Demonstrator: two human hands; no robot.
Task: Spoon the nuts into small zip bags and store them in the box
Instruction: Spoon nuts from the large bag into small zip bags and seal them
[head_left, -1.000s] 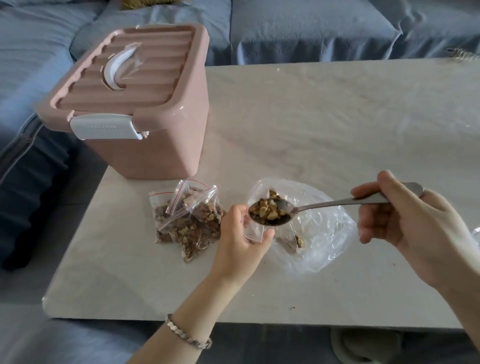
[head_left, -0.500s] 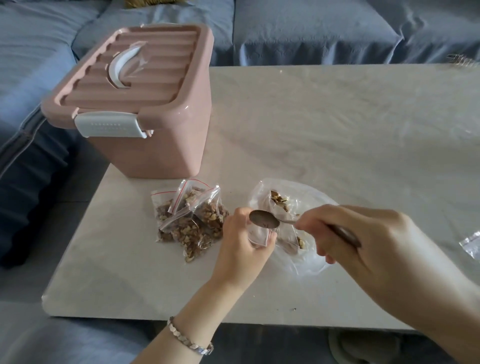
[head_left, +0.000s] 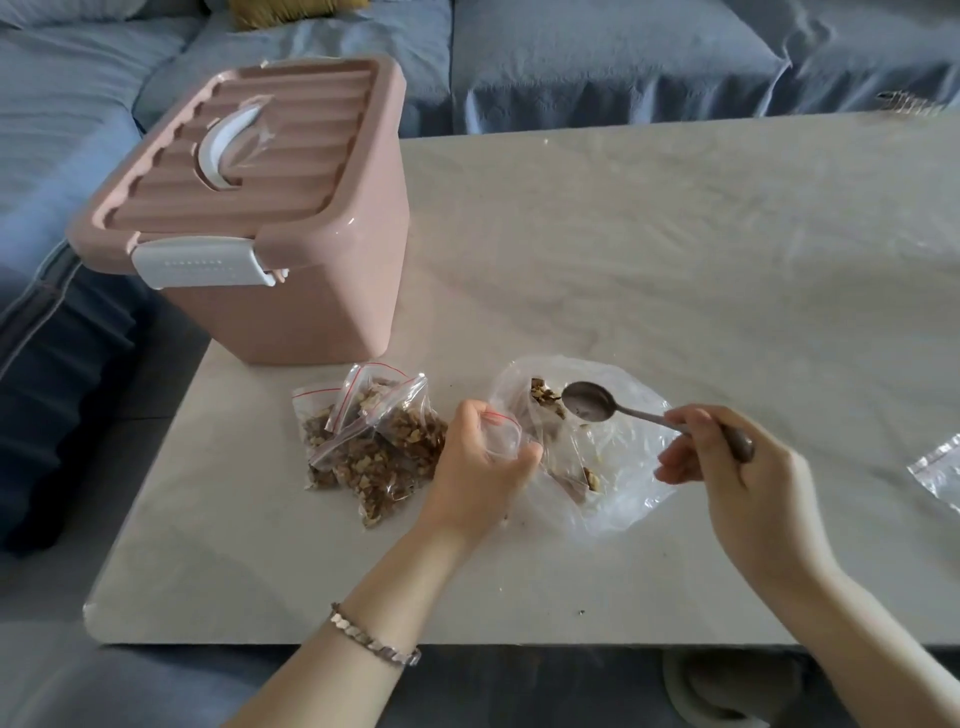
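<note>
Head view: left hand (head_left: 483, 460) is pinching a small clear zip bag with a red seal strip (head_left: 503, 434), fingers curled round its mouth; how wide the mouth is gaping, I cannot tell. Right hand (head_left: 727, 467) is gripping the handle of a grey metal spoon (head_left: 589, 404). The spoon's bowl is looking empty and is hovering just beyond the left fingertips, over a large crumpled clear plastic bag (head_left: 628, 483).

Brown chopped nuts (head_left: 543, 397) are lying inside that large bag, just beside the spoon's tip; a smaller clump is sitting nearer the right thumb.

Judgement: a scooping pass is due. Best done by sliding the spoon under the clump, not stabbing, since the thin film is likely to bunch. The left fingers should be spreading the little bag's mouth wide and holding it close to the scoop, so that crumbs fall inside.

Filled small zip bags (head_left: 374, 452) are lying piled just left of the left hand. A pink ribbed plastic box with a white latch (head_left: 291, 291) is standing beyond that pile, lid on, needing opening before storage.
</note>
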